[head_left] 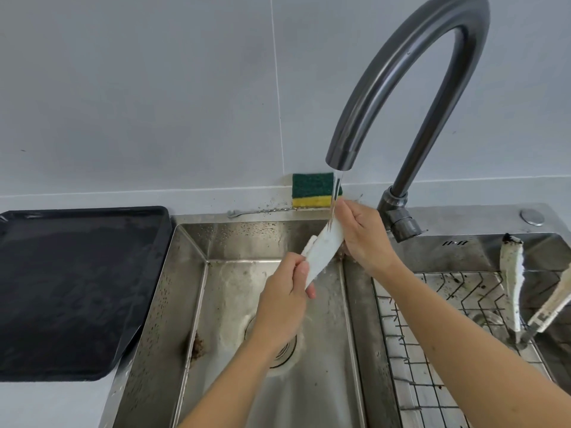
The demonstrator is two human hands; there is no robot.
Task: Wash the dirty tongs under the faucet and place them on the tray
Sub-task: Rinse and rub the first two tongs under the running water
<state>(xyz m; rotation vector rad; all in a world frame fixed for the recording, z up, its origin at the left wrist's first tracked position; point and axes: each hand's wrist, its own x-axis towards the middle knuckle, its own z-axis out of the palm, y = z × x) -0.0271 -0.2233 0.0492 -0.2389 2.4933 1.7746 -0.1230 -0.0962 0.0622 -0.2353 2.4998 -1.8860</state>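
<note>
White tongs [323, 253] are held slanted over the left sink basin [197, 291], under the stream of water from the dark curved faucet [401, 88]. My left hand [285, 299] grips their lower end. Around their upper end, right where the water lands, my right hand [363, 234] is closed. A second pair of dirty white tongs [514, 282], speckled with dark grime, stands in the right basin on the wire rack [432, 350]. The black tray [71, 288] lies on the counter at the left with nothing on it.
A green and yellow sponge [313, 189] leans against the wall behind the sink. A plug chain [262, 211] lies along the sink's back rim. Brown residue sits on the left basin's floor near the drain [284, 350]. A round button [532, 217] is at the far right.
</note>
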